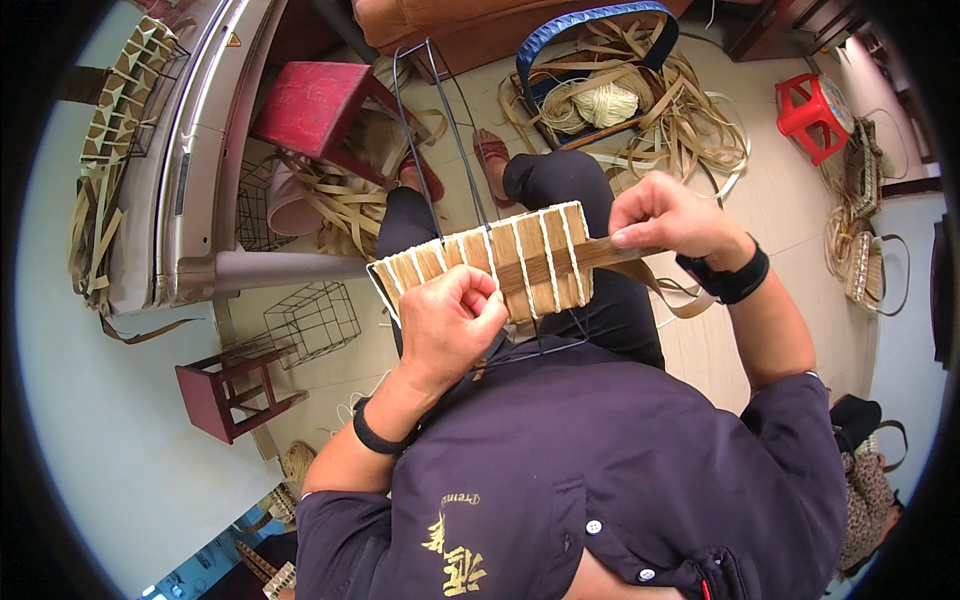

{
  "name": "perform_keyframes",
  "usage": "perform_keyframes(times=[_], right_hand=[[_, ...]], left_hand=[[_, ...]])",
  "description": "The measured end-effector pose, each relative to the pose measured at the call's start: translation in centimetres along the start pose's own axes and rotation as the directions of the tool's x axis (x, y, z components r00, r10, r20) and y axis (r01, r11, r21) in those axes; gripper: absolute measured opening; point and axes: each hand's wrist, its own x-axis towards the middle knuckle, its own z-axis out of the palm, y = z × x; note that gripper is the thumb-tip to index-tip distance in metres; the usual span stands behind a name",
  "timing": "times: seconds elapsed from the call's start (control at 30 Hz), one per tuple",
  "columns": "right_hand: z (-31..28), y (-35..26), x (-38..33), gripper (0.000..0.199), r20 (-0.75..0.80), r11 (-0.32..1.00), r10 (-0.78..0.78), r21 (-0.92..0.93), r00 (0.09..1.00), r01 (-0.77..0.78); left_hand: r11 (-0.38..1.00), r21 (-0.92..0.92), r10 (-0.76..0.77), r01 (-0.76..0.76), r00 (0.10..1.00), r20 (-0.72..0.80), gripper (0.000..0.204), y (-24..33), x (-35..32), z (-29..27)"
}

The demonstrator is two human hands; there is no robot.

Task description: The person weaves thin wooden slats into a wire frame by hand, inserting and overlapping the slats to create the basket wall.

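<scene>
Across my lap lies a half-woven basket (540, 232) of tan flat strips on a black wire frame (466, 150), with white cords crossing its upper side. A brown flat strip (612, 252) runs under some of these cords and out past the basket's right end. My right hand (672, 215) pinches this strip between thumb and fingers, just off that end. My left hand (440, 325) rests on the basket's near side with its fingers curled together beside a white cord. What those fingertips hold, if anything, is hidden.
Beyond my knees sits a blue-handled basket (596, 14) with cord balls and heaped strips (700, 120). A red stool (312, 105) and a small maroon stool (232, 395) stand left, near a wire basket frame (312, 325). A red plastic stool (812, 118) stands far right.
</scene>
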Motion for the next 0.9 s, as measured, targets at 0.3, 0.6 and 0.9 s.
perform_keyframes(times=[0.3, 0.6, 0.9], right_hand=[[3.1, -1.2, 0.0, 0.013, -0.177, 0.945, -0.120, -0.323, 0.977, 0.058], [1.7, -1.5, -1.3, 0.012, -0.186, 0.937, -0.115, -0.345, 0.976, 0.044], [1.0, -1.6, -1.3, 0.012, -0.153, 0.951, -0.086, -0.307, 0.984, 0.036]], left_hand=[[0.983, 0.156, 0.115, -0.095, 0.985, -0.129, 0.010, -0.2, -0.5, -2.7], [0.929, 0.354, 0.108, -0.105, 0.994, 0.012, 0.011, -0.6, -1.3, -2.2], [0.997, 0.075, -0.028, 0.030, 0.999, -0.031, 0.007, -1.1, -1.7, -1.5]])
